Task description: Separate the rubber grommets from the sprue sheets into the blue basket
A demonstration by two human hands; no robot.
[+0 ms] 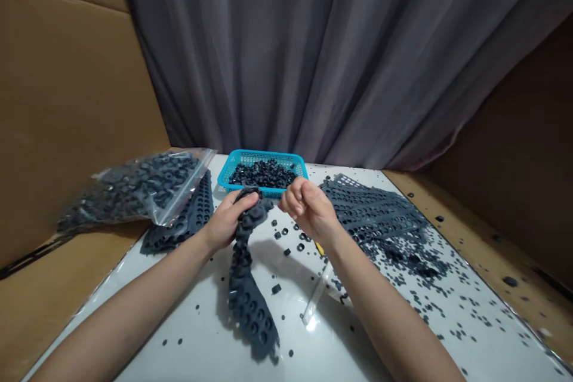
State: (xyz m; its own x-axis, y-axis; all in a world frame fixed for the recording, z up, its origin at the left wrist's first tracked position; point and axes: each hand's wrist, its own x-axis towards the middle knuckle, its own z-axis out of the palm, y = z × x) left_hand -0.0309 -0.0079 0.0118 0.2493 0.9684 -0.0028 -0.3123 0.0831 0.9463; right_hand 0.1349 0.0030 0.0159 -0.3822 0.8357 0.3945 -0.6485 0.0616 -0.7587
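My left hand (227,219) is closed around the upper end of a dark grey rubber sheet (253,310) covered in round moulded bumps. The sheet hangs curled and twisted below that hand, its lower end close to the white table. Just right of the sheet's top edge, my right hand (308,206) is closed in a pinch. Whatever its fingers hold is too small or hidden to make out. Behind both hands stands a blue plastic basket (222,179) filled with small black rubber pieces (264,174).
At left, a clear zip bag (134,188) of dark parts leans over stacked moulded sheets (201,203). Punched sheets (380,212) lie at right amid scattered black bits (425,268). A clear strip (317,295) rests on the table (215,322). Cardboard walls (67,71) flank the sides.
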